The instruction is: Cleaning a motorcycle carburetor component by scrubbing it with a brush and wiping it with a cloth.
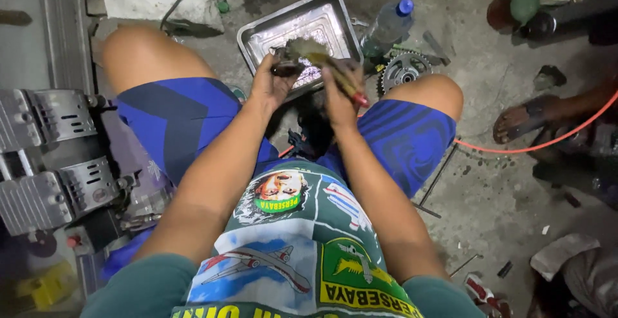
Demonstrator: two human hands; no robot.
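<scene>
My left hand (273,81) grips a small dark greasy metal part (286,65) over the near edge of a shallow metal tray (335,10) on the concrete floor. My right hand (341,96) holds a brush with a red handle (340,73); its dirty bristles rest against the part. Both hands hover between my knees, which are in blue shorts.
A clear plastic bottle with a blue cap (388,26) lies right of the tray, next to a toothed sprocket (404,70). A grey finned engine (48,157) stands at the left. An orange hose (547,141) crosses the floor, near another person's sandalled foot (524,118).
</scene>
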